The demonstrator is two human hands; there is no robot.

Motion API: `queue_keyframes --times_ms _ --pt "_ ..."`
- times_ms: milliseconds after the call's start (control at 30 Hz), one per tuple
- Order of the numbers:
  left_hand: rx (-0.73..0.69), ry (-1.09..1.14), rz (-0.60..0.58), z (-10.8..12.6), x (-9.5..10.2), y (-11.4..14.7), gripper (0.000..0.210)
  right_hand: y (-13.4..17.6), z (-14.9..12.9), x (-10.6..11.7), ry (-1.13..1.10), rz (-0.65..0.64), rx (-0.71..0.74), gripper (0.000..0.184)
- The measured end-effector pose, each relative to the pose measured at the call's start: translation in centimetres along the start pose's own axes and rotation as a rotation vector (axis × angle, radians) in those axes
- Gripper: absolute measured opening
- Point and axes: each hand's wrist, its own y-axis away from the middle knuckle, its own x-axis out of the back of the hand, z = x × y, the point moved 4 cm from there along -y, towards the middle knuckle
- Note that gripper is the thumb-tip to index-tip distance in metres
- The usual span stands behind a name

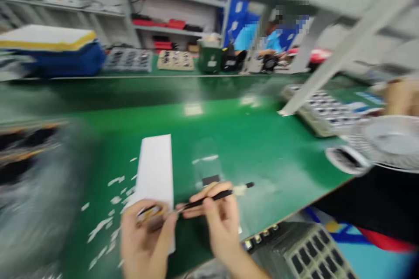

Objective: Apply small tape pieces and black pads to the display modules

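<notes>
My left hand [147, 235] is closed around a small flat part [153, 214] with an orange-gold and dark face, mostly hidden by the fingers. In my right hand [221, 218] lies a slim black pointed tool [196, 203], probably tweezers, gripped between thumb and fingers. Its pale tip reaches the left fingertips and the part's edge. Under and beyond the left hand is a white rectangular block or pad [155, 170]. White scraps [115, 200] are scattered left of it. Past the right hand lies a clear film [207, 165] with a dark rectangle.
A blurred plastic-wrapped stack [39, 209] occupies the left. Trays of small parts stand at the right [327, 109] and below the bench edge [314, 253]. A slanted white post [327, 65] meets the green bench [262, 148]. A person in blue [247, 37] sits across.
</notes>
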Motion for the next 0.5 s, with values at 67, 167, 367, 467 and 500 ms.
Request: queue_keyframes --times_ms 67,167,367,467,500 --pt "0.005 0.035 0.015 2.4 -1.2 -0.4 0.03 -0.2 -0.8 0.0 0.009 -0.045 0.102 0.009" --pt "-0.009 0.037 0.043 3.8 -2.6 -1.1 0.028 -0.7 -1.1 0.4 0.058 -0.101 0.176 0.006" --pt "-0.032 0.063 0.071 3.8 -2.7 -0.9 0.028 -0.7 -1.3 0.6 0.146 -0.095 0.264 0.008" --pt "-0.009 0.078 0.053 3.7 -2.6 -1.0 0.029 -0.7 -1.2 0.3 0.153 -0.107 0.243 0.01" --pt "0.0 0.076 0.045 3.7 -2.6 -1.0 0.029 -0.8 -1.2 0.3 0.148 -0.111 0.238 0.011"
